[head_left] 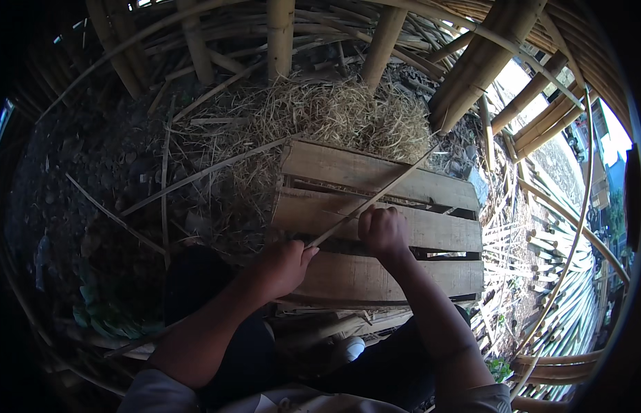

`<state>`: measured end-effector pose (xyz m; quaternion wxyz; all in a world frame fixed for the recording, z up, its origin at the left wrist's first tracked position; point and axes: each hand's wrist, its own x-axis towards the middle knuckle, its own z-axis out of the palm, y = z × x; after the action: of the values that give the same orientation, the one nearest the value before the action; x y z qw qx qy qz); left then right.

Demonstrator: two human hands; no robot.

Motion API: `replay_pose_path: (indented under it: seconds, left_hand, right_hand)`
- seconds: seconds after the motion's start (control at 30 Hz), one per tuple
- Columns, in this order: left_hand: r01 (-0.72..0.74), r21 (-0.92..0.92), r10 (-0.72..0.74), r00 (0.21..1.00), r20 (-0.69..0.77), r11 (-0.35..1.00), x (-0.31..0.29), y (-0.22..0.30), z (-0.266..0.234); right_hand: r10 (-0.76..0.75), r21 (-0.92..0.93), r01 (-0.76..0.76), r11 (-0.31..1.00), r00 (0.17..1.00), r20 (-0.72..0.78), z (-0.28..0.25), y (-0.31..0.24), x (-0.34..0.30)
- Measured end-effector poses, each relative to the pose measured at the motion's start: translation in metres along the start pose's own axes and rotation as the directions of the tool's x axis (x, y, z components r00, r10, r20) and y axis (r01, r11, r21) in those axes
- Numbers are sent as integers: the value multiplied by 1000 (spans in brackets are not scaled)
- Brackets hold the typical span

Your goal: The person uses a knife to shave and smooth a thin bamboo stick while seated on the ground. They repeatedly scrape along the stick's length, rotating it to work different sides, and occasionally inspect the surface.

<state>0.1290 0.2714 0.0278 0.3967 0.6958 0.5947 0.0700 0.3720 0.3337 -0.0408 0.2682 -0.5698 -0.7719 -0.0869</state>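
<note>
A long thin bamboo strip (386,188) runs slantwise over a low wooden bench (375,279) made of planks with gaps between them. My left hand (282,265) is closed around the strip's near end, at the bench's left side. Over the middle plank, my right hand (384,229) makes a fist close beside the strip. What sits inside that fist, if anything, is hidden by the fingers. From there the strip's far end reaches past the bench's back edge.
Pale shavings (375,117) are heaped behind the bench. Loose strips (203,171) lie on the dark ground at left. Thick bamboo posts (482,65) stand at the back. Many cut poles (565,289) are stacked at right, and green leaves (110,310) lie lower left.
</note>
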Motion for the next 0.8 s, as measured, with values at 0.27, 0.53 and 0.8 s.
replay_pose_path:
  seconds: [0.27, 0.53, 0.8]
  left_hand:
    - [-48, 54, 48, 999, -12, 997, -18, -2, -3]
    - [-32, 30, 32, 999, -23, 999, -23, -11, -3]
    - [-70, 66, 76, 993, -87, 995, -31, -18, 2]
  right_hand:
    - [-32, -103, 34, 994, 999, 23, -24, -27, -2]
    - [-118, -82, 116, 990, 993, -15, -16, -18, -5]
    - [-256, -96, 256, 962, 967, 16, -12, -9, -9]
